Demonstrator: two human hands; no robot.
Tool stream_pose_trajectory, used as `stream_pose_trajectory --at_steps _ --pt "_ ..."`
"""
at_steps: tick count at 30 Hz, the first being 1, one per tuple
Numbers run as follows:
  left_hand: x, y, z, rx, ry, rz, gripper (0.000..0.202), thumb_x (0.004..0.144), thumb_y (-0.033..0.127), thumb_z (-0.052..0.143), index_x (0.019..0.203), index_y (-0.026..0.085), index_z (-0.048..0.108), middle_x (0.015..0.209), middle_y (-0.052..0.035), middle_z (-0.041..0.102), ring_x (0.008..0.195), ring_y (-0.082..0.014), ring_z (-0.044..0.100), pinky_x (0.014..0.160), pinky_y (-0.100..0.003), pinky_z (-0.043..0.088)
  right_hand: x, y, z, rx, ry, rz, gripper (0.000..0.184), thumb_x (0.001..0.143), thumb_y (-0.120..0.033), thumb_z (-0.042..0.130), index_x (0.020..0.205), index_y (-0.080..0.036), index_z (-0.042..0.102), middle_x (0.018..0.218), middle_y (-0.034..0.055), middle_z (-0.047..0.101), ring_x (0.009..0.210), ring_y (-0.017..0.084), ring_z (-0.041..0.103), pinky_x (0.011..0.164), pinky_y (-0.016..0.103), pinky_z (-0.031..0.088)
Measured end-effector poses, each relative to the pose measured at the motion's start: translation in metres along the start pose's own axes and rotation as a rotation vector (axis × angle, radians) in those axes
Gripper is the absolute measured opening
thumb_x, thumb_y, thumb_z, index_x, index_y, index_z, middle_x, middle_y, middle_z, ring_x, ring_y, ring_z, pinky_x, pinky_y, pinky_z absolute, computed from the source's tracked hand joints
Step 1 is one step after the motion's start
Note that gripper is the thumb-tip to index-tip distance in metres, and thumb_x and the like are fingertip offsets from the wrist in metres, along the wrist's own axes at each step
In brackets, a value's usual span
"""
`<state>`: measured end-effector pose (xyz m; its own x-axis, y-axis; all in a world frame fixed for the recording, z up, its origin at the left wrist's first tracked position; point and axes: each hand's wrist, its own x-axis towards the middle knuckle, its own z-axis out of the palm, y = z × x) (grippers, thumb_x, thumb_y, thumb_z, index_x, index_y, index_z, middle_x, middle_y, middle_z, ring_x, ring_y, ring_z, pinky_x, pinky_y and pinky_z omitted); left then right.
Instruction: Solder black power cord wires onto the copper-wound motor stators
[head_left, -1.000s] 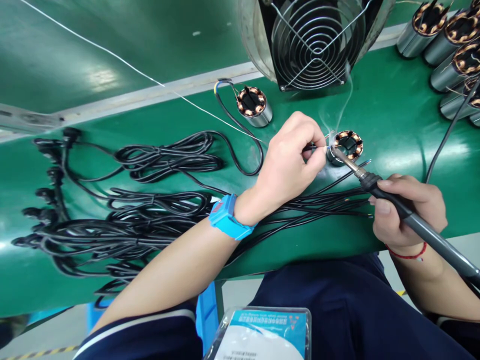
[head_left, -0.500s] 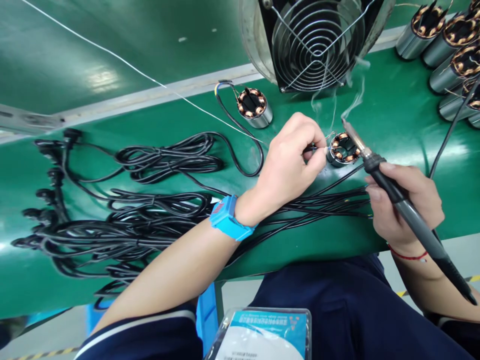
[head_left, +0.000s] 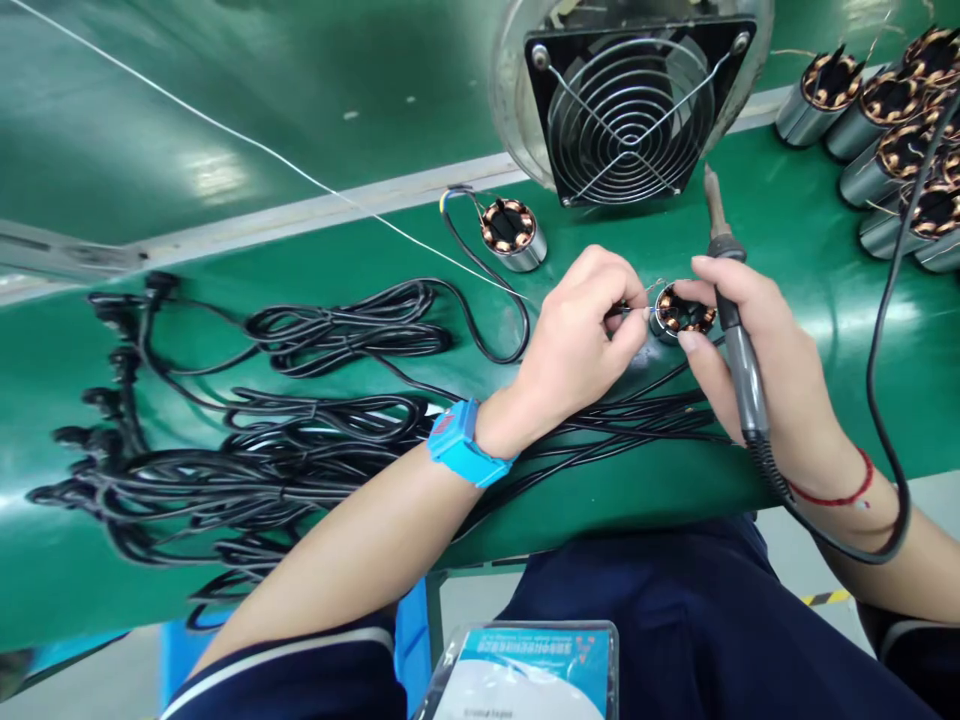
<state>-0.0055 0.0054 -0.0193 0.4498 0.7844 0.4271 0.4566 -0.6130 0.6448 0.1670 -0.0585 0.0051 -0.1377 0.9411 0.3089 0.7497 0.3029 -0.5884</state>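
Note:
A small motor stator (head_left: 673,314) with copper windings stands upright on the green table between my hands. My left hand (head_left: 581,325) is closed in a pinch at its left side, holding a thin cable end whose wires reach the stator's rim. A white solder wire (head_left: 375,215) runs from the upper left toward this hand. My right hand (head_left: 780,360) holds a soldering iron (head_left: 742,360) against its palm, tip pointing up and away. The thumb and index finger of that hand reach the stator's right side, spread around its top edge; contact is partly hidden.
A caged fan (head_left: 630,130) stands behind the stator. Another stator (head_left: 525,250) with a cord attached is to the left. Bundled black power cords (head_left: 300,480) cover the table's left side. Several stators (head_left: 799,120) cluster at the back right. The iron's cord (head_left: 874,390) loops at right.
My right hand has moved left to the stator, and the soldering iron has swung upright, its tip away from the stator. The smoke has gone. My left hand keeps its pinch.

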Motion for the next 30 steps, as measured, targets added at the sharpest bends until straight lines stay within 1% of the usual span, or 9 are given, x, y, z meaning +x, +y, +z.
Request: stream_pose_trajectory --at_steps 5,8,10,12,14,18,21,24,30 --pt "-0.002 0.0 0.003 -0.057 0.006 -0.026 0.012 0.081 0.008 0.052 0.075 0.018 0.051 0.08 -0.0012 0.059 0.079 -0.013 0.056 0.071 -0.028 0.049 -0.005 -0.001 0.005 0.019 0.007 0.026 0.037 0.092 -0.025 0.05 0.129 -0.031 0.047 0.112 0.0009 0.071 0.108 0.024 0.065 0.093 0.045 0.051" --pt "0.0 -0.002 0.0 -0.206 -0.01 -0.184 0.011 0.08 0.012 0.055 0.088 0.019 0.055 0.092 -0.002 0.061 0.073 -0.0095 0.054 0.067 -0.024 0.048 -0.001 0.002 0.004 0.038 0.02 0.064 0.039 0.092 -0.025 0.05 0.13 -0.03 0.045 0.118 0.0021 0.068 0.112 0.024 0.063 0.095 0.046 0.05" --pt "0.003 -0.004 -0.005 -0.353 -0.122 -0.351 0.014 0.08 0.017 0.057 0.094 0.018 0.056 0.092 -0.0019 0.062 0.065 -0.0071 0.051 0.059 -0.021 0.045 0.004 0.007 0.007 0.024 0.009 0.089 0.042 0.09 -0.025 0.052 0.131 -0.029 0.043 0.125 0.0044 0.064 0.116 0.025 0.061 0.096 0.048 0.049" --pt "0.007 -0.005 -0.013 -0.482 -0.308 -0.506 0.011 0.083 0.026 0.057 0.085 0.016 0.058 0.08 -0.001 0.062 0.058 -0.006 0.048 0.053 -0.019 0.041 0.008 0.015 0.013 0.015 -0.015 0.058 0.046 0.086 -0.025 0.054 0.131 -0.027 0.043 0.127 0.0062 0.063 0.117 0.026 0.06 0.097 0.049 0.047" --pt "0.011 -0.005 -0.019 -0.589 -0.421 -0.631 0.024 0.084 0.036 0.056 0.075 0.014 0.059 0.069 -0.0002 0.06 0.054 -0.0056 0.046 0.049 -0.018 0.036 0.011 0.022 0.022 0.012 -0.017 -0.009 0.046 0.084 -0.023 0.055 0.128 -0.026 0.045 0.121 0.0064 0.066 0.114 0.026 0.06 0.096 0.047 0.046" --pt "0.015 -0.004 -0.022 -0.741 -0.33 -0.842 0.023 0.074 0.035 0.065 0.068 0.013 0.06 0.065 0.0013 0.059 0.052 -0.0035 0.041 0.048 -0.017 0.028 0.011 0.03 0.034 0.002 0.056 -0.078 0.044 0.08 -0.017 0.054 0.124 -0.022 0.049 0.105 0.0053 0.07 0.099 0.024 0.06 0.087 0.041 0.047" --pt "0.018 -0.002 -0.02 -0.774 -0.266 -0.942 0.019 0.062 0.029 0.072 0.063 0.014 0.06 0.059 0.0039 0.055 0.05 -0.003 0.037 0.048 -0.018 0.025 0.008 0.031 0.036 0.023 0.058 -0.089 0.045 0.08 -0.018 0.055 0.125 -0.021 0.048 0.104 0.0052 0.07 0.096 0.025 0.058 0.084 0.041 0.047" --pt "0.023 0.001 -0.017 -0.753 -0.252 -0.976 0.02 0.055 0.027 0.075 0.059 0.014 0.061 0.053 0.0059 0.05 0.049 -0.0034 0.035 0.048 -0.02 0.022 0.004 0.032 0.035 0.056 0.041 -0.077 0.045 0.083 -0.02 0.055 0.127 -0.021 0.047 0.11 0.006 0.07 0.1 0.025 0.058 0.087 0.042 0.046" --pt "0.028 0.008 -0.011 -0.652 -0.222 -0.957 0.022 0.053 0.03 0.077 0.062 0.013 0.066 0.06 0.002 0.061 0.055 -0.0061 0.042 0.053 -0.023 0.026 0.002 0.032 0.039 0.088 0.071 -0.099 0.045 0.086 -0.02 0.053 0.13 -0.018 0.047 0.115 0.0099 0.066 0.105 0.025 0.056 0.088 0.04 0.047"
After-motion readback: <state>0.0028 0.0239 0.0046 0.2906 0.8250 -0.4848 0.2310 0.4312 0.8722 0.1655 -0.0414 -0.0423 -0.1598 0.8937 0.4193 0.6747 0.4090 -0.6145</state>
